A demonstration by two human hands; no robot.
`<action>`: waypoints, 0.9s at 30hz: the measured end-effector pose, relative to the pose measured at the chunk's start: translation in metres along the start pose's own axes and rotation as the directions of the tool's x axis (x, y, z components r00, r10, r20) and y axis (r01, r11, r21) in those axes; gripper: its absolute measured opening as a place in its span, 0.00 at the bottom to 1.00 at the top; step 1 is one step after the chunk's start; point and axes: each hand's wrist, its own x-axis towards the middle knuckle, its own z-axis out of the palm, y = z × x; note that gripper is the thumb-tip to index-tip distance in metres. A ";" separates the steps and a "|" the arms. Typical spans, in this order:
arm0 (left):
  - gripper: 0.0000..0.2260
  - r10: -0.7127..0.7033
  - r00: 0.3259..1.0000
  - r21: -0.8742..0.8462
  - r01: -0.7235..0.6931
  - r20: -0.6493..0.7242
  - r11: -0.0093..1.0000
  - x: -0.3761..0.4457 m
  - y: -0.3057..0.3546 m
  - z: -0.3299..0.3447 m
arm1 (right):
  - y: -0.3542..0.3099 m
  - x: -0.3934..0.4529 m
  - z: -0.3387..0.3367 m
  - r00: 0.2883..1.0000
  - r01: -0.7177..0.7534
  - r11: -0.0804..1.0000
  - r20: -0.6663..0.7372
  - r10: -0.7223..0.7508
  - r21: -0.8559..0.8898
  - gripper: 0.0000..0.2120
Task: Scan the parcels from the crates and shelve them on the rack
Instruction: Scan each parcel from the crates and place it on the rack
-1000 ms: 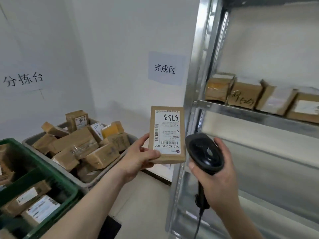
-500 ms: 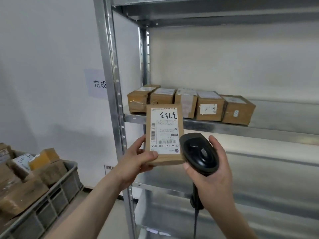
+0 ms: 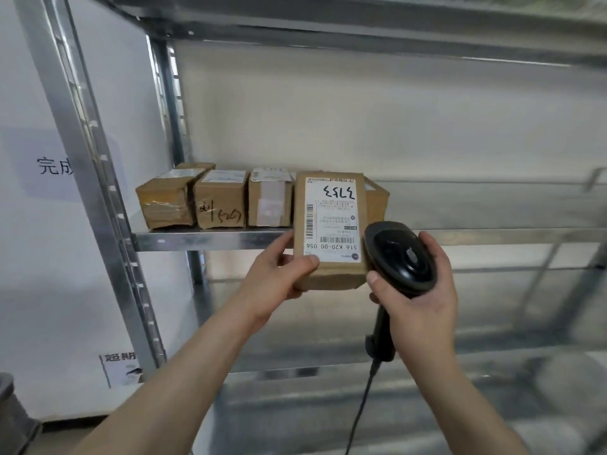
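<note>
Closer now, rack (image 3: 210, 240) shelf holds boxes (image 3: 219, 205).

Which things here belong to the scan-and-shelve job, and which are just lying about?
Job:
left hand
held parcel
right hand
scanner
shelved parcels
rack shelf

Lying about:
wall sign
lower notice

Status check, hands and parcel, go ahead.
Left hand grips labelled parcel. Right hand holds barcode scanner. Boxes line shelf behind parcel.
</note>
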 end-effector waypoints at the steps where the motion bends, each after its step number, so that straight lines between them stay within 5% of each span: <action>1: 0.28 0.006 1.000 -0.001 -0.006 0.005 1.000 0.004 0.003 0.008 | 0.000 0.003 -0.005 0.999 0.001 1.000 -0.032 -0.001 0.007 0.43; 12: 0.26 0.049 0.998 0.034 -0.051 0.049 0.998 0.056 0.040 0.117 | 0.002 0.078 -0.081 0.968 0.043 0.998 -0.248 -0.033 0.035 0.37; 27: 0.21 0.017 0.985 0.208 0.019 -0.170 0.978 0.121 0.046 0.208 | 0.045 0.204 -0.140 0.999 -0.043 0.991 0.012 0.042 0.125 0.36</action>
